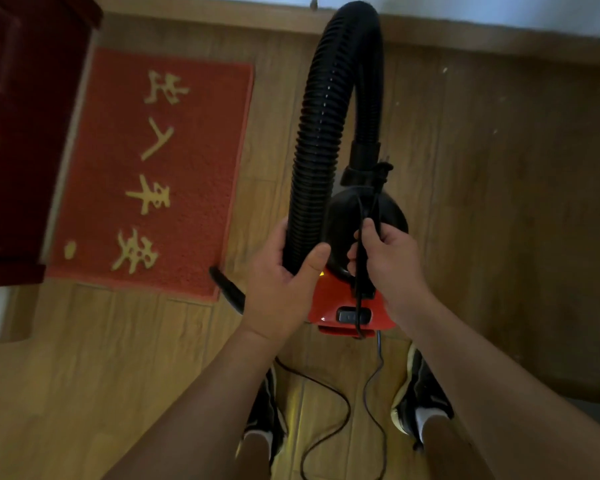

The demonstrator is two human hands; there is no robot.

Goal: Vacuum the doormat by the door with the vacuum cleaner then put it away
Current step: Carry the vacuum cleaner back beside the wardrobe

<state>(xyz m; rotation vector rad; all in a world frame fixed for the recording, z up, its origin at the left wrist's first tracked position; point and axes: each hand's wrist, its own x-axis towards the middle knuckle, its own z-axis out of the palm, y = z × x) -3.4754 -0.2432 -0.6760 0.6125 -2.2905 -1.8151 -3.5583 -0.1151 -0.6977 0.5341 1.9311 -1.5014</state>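
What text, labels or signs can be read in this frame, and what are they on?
"出入平安": four yellow characters on the red doormat, seen turned from the camera and soft, so this is a likely reading, not a certain one.
Small yellow mark near the doormat's corner: too blurred to read.
Vacuum: no readable brand or label; any marking on its switch is too small to read.

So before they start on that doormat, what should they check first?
1. Left hand grips the hose: ok.
2. Right hand holds the vacuum cleaner: ok, fingers curled round handle and cord.
3. Nozzle over the doormat middle: not ok, it is at a corner.
4. Cord clear of the shoes: not ok, it loops between them.
5. Power on: cannot tell.
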